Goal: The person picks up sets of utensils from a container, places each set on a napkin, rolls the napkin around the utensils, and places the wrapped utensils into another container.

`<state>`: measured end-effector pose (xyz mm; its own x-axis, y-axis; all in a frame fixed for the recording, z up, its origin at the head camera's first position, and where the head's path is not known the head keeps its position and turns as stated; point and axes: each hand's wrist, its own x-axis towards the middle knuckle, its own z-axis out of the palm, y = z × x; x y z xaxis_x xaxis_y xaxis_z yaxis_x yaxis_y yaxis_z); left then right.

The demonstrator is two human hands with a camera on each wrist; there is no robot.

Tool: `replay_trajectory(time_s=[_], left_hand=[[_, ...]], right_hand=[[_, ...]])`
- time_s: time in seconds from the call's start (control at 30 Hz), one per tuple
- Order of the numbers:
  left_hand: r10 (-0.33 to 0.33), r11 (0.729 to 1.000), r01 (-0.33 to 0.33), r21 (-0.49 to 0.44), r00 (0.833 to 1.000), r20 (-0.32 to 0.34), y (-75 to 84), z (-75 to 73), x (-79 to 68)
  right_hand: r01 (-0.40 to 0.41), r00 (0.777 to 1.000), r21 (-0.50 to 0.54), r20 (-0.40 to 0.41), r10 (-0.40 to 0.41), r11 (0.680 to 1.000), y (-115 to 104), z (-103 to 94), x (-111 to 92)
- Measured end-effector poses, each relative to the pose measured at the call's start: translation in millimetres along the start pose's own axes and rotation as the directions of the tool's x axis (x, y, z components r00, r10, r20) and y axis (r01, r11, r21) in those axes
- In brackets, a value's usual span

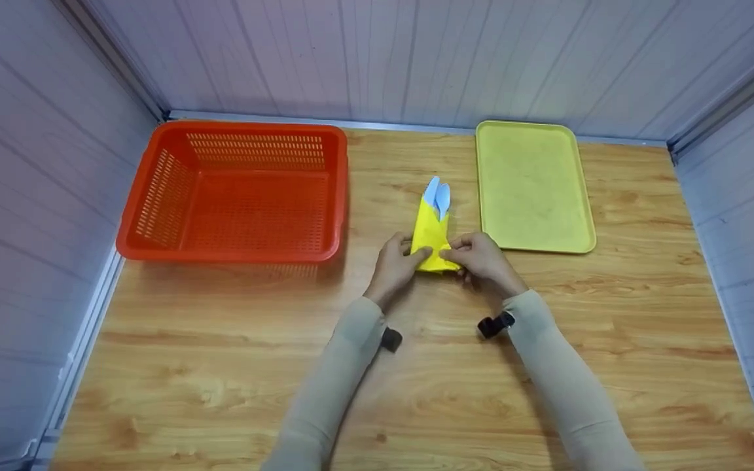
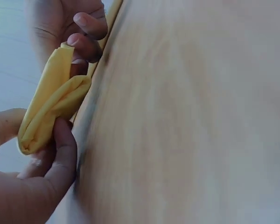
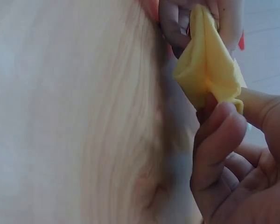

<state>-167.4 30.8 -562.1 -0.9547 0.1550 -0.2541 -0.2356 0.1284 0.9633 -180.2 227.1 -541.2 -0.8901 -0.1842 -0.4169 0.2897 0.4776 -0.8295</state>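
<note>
A yellow napkin (image 1: 428, 229) is wrapped around pale blue cutlery, with a knife (image 1: 430, 191) and a spoon (image 1: 442, 199) poking out of its far end. My left hand (image 1: 395, 267) pinches the napkin's near left side, thumb on top and fingers beneath. At the near right corner my right hand (image 1: 482, 259) pinches a flap of the cloth between thumb and fingers. In the left wrist view the folded end of the napkin (image 2: 53, 102) shows its rolled layers. The right wrist view has the napkin (image 3: 207, 70) held between both hands, its lower edge bunched at the right fingertips.
A red plastic basket (image 1: 334, 196) with slotted walls stands at the back left of the wooden table (image 1: 442, 399). To the back right lies a yellow tray (image 1: 534, 186), close to the right hand. Pale panel walls (image 1: 377, 65) enclose the back and both sides.
</note>
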Motion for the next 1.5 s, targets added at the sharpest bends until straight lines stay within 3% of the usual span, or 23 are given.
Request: replay_trajectory(time_s=[0.13,0.23,0.33,0.5,0.7,0.93,1.13,1.37,1.43,1.5], left_hand=[[0.042,0.988,-0.036,-0.153,0.998,0.037,6.0,-4.8,-13.0],[0.061,0.969,-0.044,-0.244,0.996,0.06,14.1,-8.7,-25.2],[0.085,0.956,-0.057,-0.287,0.993,0.084,20.6,-12.8,-37.4],[0.138,0.936,-0.083,-0.341,0.981,0.138,25.0,-17.5,-56.3],[0.225,0.885,-0.121,-0.449,0.957,0.185,28.0,-20.8,-75.0],[0.274,0.836,-0.138,-0.532,0.944,0.185,31.3,-23.3,-88.8],[0.29,0.8,-0.107,-0.59,0.93,0.224,31.8,-24.8,-94.6],[0.284,0.82,-0.116,-0.561,0.933,0.223,32.7,-26.4,-99.8],[0.295,0.821,-0.148,-0.551,0.937,0.189,32.9,-25.5,-101.6],[0.318,0.819,-0.204,-0.536,0.939,0.129,33.8,-23.3,-103.5]], right_hand=[[0.099,0.993,-0.023,-0.061,-0.1,0.995,-8,3.0,-21],[0.185,0.976,-0.037,-0.113,-0.188,0.982,-16,5.7,-39],[0.259,0.953,-0.042,-0.153,-0.262,0.965,-24,8.2,-57],[0.317,0.927,-0.049,-0.194,-0.32,0.947,-34,13.7,-85],[0.449,0.86,-0.092,-0.226,-0.458,0.889,-43,19.2,-109],[0.601,0.773,-0.094,-0.185,-0.607,0.794,-45,19.3,-118],[0.676,0.728,-0.033,-0.122,-0.675,0.736,-42,16.7,-119],[0.682,0.73,0.037,-0.102,-0.676,0.73,-41,16.8,-117],[0.695,0.714,0.011,-0.136,-0.687,0.719,-40,18.2,-115],[0.712,0.676,-0.068,-0.203,-0.708,0.699,-39,20.5,-112]])
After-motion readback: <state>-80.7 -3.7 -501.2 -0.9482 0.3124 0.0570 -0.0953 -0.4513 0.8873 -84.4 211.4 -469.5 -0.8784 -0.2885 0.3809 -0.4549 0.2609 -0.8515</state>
